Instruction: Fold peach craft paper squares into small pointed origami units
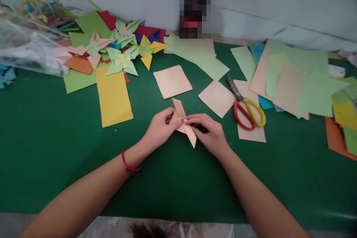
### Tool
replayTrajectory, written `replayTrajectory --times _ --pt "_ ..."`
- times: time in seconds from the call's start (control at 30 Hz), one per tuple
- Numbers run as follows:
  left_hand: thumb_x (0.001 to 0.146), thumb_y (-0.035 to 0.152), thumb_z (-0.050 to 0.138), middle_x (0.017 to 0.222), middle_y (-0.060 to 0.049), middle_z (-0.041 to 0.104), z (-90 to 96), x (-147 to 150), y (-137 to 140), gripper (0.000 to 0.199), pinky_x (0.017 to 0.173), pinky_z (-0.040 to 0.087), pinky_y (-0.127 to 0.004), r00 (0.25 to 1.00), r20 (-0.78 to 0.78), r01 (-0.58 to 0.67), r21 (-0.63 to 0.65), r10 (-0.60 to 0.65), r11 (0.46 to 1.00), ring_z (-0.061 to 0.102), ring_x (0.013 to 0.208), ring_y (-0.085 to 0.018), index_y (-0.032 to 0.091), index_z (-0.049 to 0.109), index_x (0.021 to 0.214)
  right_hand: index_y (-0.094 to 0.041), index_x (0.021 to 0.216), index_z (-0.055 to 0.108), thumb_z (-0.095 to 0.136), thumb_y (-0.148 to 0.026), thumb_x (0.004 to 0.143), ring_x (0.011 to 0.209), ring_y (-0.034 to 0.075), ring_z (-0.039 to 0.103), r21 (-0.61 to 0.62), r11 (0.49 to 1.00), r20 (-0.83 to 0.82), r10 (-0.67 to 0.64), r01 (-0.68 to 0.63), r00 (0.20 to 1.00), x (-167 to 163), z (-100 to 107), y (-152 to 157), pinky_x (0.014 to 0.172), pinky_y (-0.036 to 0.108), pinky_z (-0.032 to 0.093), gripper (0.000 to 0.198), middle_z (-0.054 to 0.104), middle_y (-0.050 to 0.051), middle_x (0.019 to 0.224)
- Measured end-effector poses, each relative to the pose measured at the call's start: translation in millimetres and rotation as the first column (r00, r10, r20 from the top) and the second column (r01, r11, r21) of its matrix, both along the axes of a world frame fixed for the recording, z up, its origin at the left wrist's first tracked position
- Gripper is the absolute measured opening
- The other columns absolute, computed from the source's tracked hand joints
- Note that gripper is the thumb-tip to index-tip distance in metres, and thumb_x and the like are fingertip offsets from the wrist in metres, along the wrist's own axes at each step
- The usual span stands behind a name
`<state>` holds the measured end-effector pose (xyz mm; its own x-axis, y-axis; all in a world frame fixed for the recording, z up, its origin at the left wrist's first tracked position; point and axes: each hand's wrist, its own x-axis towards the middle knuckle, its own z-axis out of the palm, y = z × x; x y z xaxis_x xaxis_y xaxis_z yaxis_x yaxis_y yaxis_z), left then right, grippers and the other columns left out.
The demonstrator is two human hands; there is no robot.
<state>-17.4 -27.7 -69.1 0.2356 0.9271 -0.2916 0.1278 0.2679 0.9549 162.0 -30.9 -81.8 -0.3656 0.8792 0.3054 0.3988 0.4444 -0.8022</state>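
Left hand [161, 126] and right hand [211, 132] pinch a pale-pink folded paper shape [190, 133] between fingers [199, 119]; aligning edges before pressing should keep each crease crisp

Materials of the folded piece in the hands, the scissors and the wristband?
Folded piece: looks like matte paper, from its flat faces and crisp straight edges.
Scissors: blades probably metal, dark grey; handles likely plastic, smooth red and yellow.
Wristband: perhaps cord, dull red and thin; too blurred to confirm.
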Motion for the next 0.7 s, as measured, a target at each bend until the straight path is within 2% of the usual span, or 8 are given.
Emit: replayTrajectory --times 0.17,0.4,0.53,0.7 --pt "0.081 0.030 0.053 0.085 -0.002 0.059 -0.6 -0.2 -1.7 0.018 0.067 0.042 -0.026 1.000 -0.022 0.010 0.041 -0.009 0.999 0.055 0.078 -0.016 0.016 0.055 0.091 -0.024 0.090 0.066 0.058 -0.016 0.081 0.092 0.017 0.064 -0.055 0.998 -0.023 -0.025 0.024 0.999 0.0 -0.9 -0.6 0.078 0.035 0.054 0.015 0.069 0.004 0.098" --pt "0.081 0.035 0.053 0.073 0.001 0.054 -2.5 0.3 -0.7 0.018 0.058 0.033 -0.023 0.982 -0.186 0.012 0.161 0.019 0.987 0.046 0.067 -0.012 0.018 0.056 0.078 -0.023 0.088 0.066 0.060 -0.021 0.080 0.090 0.017 0.065 -0.205 0.979 -0.057 -0.021 0.009 0.998 0.7 -5.2 0.8 0.081 0.036 0.053 0.010 0.070 0.002 0.092" --pt "0.079 0.034 0.055 0.063 0.004 0.045 -3.9 0.2 0.8 0.020 0.053 0.027 -0.022 0.965 -0.258 0.003 0.195 0.048 0.981 0.039 0.060 -0.011 0.018 0.053 0.068 -0.022 0.086 0.065 0.063 -0.024 0.078 0.089 0.018 0.064 -0.301 0.953 -0.030 0.015 -0.023 0.999 1.7 -2.1 4.2 0.081 0.036 0.052 0.009 0.069 0.003 0.092" --pt "0.079 0.036 0.054 0.063 0.003 0.045 -2.8 0.4 2.0 0.022 0.054 0.028 -0.023 0.971 -0.231 -0.017 0.175 0.058 0.984 0.040 0.060 -0.011 0.017 0.053 0.068 -0.021 0.088 0.066 0.066 -0.031 0.075 0.086 0.018 0.064 -0.412 0.910 -0.015 0.042 -0.044 0.999 3.0 6.2 8.3 0.080 0.036 0.051 0.016 0.069 0.003 0.093"
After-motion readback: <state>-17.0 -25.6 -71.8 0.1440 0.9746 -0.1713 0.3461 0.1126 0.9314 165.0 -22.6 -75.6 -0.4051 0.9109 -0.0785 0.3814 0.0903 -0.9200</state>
